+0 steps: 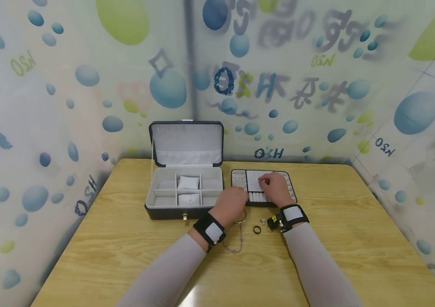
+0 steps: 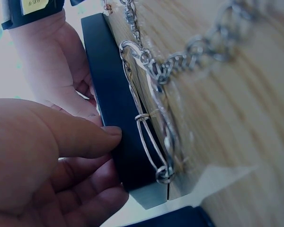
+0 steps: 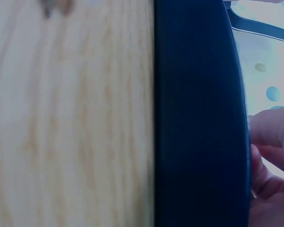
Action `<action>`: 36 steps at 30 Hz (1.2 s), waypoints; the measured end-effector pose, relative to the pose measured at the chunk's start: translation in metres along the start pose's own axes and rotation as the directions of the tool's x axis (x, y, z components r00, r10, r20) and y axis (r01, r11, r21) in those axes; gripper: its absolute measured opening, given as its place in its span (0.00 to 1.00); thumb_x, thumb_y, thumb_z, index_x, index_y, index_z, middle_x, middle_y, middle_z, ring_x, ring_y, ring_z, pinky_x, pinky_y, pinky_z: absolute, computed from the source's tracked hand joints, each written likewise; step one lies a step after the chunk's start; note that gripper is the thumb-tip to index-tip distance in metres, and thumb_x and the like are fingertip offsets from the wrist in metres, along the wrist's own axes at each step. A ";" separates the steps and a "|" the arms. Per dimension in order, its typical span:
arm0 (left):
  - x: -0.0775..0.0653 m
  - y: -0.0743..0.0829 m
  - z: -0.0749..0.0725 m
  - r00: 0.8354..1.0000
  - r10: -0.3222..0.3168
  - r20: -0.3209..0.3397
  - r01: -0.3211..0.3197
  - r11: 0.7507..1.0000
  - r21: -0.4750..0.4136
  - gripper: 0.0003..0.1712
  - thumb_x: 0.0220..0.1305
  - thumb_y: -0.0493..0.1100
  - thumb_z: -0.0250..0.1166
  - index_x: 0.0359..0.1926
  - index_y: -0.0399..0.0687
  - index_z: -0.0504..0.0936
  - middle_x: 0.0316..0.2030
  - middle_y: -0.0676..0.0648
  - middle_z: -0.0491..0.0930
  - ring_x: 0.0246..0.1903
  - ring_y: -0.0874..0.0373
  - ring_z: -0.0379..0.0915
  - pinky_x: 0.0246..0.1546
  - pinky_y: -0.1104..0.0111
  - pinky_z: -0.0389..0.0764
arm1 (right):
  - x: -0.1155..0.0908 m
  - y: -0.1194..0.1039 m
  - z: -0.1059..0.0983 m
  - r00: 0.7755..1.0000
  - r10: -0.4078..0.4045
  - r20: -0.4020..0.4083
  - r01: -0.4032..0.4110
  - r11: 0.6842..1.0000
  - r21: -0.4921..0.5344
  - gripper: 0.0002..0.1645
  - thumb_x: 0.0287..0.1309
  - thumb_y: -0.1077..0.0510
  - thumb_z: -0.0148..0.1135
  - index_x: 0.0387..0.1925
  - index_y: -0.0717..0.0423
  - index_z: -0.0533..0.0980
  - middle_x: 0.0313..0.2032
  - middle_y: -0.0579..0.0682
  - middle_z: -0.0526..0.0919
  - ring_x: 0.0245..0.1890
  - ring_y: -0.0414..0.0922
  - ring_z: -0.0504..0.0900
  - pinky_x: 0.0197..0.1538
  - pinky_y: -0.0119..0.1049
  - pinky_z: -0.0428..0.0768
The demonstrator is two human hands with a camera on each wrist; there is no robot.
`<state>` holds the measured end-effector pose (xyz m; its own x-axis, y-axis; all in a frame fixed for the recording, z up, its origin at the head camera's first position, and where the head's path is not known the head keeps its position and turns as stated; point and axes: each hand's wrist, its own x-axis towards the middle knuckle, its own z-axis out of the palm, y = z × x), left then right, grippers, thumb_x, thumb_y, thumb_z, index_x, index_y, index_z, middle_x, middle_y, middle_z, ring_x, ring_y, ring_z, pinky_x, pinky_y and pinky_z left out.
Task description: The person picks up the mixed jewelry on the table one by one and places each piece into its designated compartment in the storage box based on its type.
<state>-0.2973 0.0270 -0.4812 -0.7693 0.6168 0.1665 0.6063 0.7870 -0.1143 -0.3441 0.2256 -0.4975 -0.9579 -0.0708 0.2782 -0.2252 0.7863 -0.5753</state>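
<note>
My left hand (image 1: 230,205) grips the front left corner of a black jewelry tray (image 1: 275,204). Its thumb lies on the tray's dark wall in the left wrist view, with the fingers curled at the end. Over the tray's white dotted panel (image 1: 253,179), my right hand (image 1: 276,189) has thumb and forefinger bent together; I cannot tell whether they pinch something small. The tray's wall hides part of those fingers in the right wrist view. A silver bangle (image 2: 142,117) and a linked chain (image 2: 222,40) lie on the wood beside the left hand.
To the left stands a black jewelry box (image 1: 163,214), lid raised, with two small pillows (image 1: 189,182) in its middle compartments. A dark ring (image 1: 257,230) and small earrings (image 1: 263,221) lie on the wooden table (image 1: 263,277) before the tray. Printed walls enclose the table.
</note>
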 end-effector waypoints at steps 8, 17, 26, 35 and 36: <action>0.002 0.000 0.004 1.000 -0.015 0.011 0.015 1.000 0.003 0.06 0.72 0.39 0.67 0.39 0.54 0.90 0.34 0.52 0.87 0.36 0.57 0.85 0.36 0.63 0.87 | -0.003 0.004 -0.005 0.999 0.049 0.003 -0.049 0.997 0.061 0.15 0.73 0.59 0.61 0.55 0.58 0.87 0.33 0.54 0.82 0.25 0.45 0.73 0.32 0.37 0.71; 0.002 0.000 0.002 1.000 -0.018 0.015 0.018 1.000 -0.022 0.07 0.73 0.38 0.67 0.38 0.53 0.90 0.33 0.52 0.87 0.36 0.57 0.84 0.36 0.64 0.87 | -0.003 0.003 -0.009 0.997 0.074 0.015 -0.075 0.989 0.128 0.19 0.69 0.63 0.56 0.54 0.56 0.86 0.29 0.52 0.74 0.23 0.45 0.70 0.30 0.37 0.68; 0.000 0.000 -0.001 1.000 -0.013 0.003 0.013 1.000 -0.021 0.08 0.73 0.37 0.66 0.37 0.54 0.89 0.33 0.52 0.87 0.36 0.57 0.84 0.36 0.64 0.86 | -0.012 -0.004 -0.019 0.995 -0.032 0.090 0.020 0.991 0.136 0.09 0.65 0.64 0.63 0.43 0.57 0.86 0.24 0.48 0.73 0.22 0.43 0.69 0.29 0.35 0.68; -0.001 0.000 -0.003 1.000 -0.020 0.005 0.020 0.999 -0.045 0.08 0.72 0.37 0.67 0.37 0.54 0.89 0.34 0.52 0.87 0.36 0.58 0.84 0.36 0.64 0.86 | -0.025 -0.003 -0.028 0.961 -0.108 0.255 0.091 0.993 0.080 0.02 0.64 0.60 0.67 0.36 0.53 0.84 0.23 0.44 0.77 0.23 0.40 0.72 0.31 0.33 0.72; -0.001 0.000 -0.002 1.000 -0.020 0.007 0.021 0.999 -0.048 0.07 0.72 0.37 0.67 0.37 0.53 0.89 0.34 0.52 0.87 0.36 0.58 0.83 0.36 0.64 0.86 | -0.026 -0.003 -0.029 0.959 -0.116 0.259 0.101 0.992 0.072 0.01 0.63 0.60 0.68 0.35 0.53 0.84 0.23 0.44 0.78 0.24 0.40 0.73 0.31 0.33 0.73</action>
<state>-0.2963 0.0267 -0.4789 -0.7828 0.6008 0.1621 0.5992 0.7980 -0.0640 -0.3134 0.2428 -0.4806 -0.9385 -0.3181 0.1347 -0.3329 0.7289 -0.5982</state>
